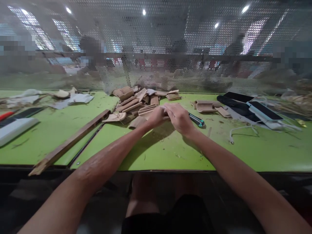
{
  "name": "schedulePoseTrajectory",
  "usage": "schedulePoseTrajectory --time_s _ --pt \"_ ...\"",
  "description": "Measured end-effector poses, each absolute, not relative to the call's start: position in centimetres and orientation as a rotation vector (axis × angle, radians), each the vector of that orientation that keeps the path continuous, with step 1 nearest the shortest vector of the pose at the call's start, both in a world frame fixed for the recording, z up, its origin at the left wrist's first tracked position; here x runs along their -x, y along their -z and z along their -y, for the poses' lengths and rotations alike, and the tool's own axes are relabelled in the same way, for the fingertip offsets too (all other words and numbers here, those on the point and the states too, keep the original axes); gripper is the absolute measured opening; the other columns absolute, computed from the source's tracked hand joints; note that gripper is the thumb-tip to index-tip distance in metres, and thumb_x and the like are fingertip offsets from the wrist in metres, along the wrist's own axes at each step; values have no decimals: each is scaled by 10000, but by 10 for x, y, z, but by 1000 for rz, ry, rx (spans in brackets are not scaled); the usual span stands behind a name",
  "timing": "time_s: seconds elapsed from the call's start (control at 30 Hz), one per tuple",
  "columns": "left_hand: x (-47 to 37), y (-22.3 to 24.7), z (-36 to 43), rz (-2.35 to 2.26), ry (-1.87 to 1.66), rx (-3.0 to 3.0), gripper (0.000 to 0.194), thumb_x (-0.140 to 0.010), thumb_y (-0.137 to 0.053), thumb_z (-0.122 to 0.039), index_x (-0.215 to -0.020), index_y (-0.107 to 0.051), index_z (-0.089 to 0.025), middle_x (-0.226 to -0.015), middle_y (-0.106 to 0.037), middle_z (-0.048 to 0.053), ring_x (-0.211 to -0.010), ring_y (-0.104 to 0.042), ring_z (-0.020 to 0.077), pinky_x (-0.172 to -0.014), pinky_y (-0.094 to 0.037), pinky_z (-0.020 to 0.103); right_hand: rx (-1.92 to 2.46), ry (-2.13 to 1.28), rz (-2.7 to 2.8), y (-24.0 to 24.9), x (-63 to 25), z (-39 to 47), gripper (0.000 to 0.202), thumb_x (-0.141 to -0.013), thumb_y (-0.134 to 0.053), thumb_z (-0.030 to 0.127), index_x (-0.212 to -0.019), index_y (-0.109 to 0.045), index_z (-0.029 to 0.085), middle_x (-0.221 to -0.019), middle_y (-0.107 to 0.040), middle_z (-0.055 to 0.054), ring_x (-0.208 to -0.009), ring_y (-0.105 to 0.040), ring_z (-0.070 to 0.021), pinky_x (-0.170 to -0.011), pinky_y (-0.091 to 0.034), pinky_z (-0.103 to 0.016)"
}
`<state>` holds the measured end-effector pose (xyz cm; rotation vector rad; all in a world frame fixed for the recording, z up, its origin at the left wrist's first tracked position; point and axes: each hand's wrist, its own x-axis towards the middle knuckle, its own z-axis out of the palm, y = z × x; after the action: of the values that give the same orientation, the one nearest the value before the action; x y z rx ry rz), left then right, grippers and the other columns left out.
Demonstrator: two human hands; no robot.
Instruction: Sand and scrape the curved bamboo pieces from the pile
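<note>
My left hand (156,116) and my right hand (180,118) meet at the middle of the green table, fingers closed and touching. Whatever lies between the fingertips is hidden by the hands. Just behind and left of them is a heap of curved, tan-brown pieces (130,106) that look like split wood or bamboo, some stacked on one another. A teal-and-black utility knife (197,120) lies by my right hand, partly covered by it.
A long wooden stick (73,139) juts over the front edge at left. Curved pieces (204,106), a phone (264,111), a black cloth item (237,108) and a white cable (243,128) lie at right. Behind stands a perforated metal screen (156,39), with people beyond.
</note>
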<state>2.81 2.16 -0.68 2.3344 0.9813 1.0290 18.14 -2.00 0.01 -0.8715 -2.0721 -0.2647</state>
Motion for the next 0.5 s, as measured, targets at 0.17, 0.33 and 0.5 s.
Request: schedulePoseTrajectory --time_s 0.17,0.33,0.5 --pt "-32 1 -21 -992 -965 -2344 211 -771 -632 -177 -595 -519 -156 -596 -551 -4 -590 -462 106 -571 -391 239 908 213 2042 -1 -181 20 394 -1064 -425 316 -1281 -728 186 -1246 -759 -130 -1200 -680 -284 -1077 -531 -496" --pt "-33 -2 -18 -1040 -849 -2248 172 -778 -612 -148 -620 -545 -149 -579 -580 0 -541 -532 110 -531 -408 222 942 179 1999 2 -181 18 404 -1059 -435 339 -1305 -719 192 -1275 -749 -137 -1207 -685 -288 -1079 -531 -487" --pt "-31 -4 -18 -1084 -878 -2298 162 -787 -630 -172 -639 -569 -142 -573 -564 -9 -545 -517 115 -554 -405 233 951 186 2004 1 -181 15 410 -1066 -408 345 -1259 -746 219 -1203 -772 -123 -1159 -701 -290 -1053 -539 -490"
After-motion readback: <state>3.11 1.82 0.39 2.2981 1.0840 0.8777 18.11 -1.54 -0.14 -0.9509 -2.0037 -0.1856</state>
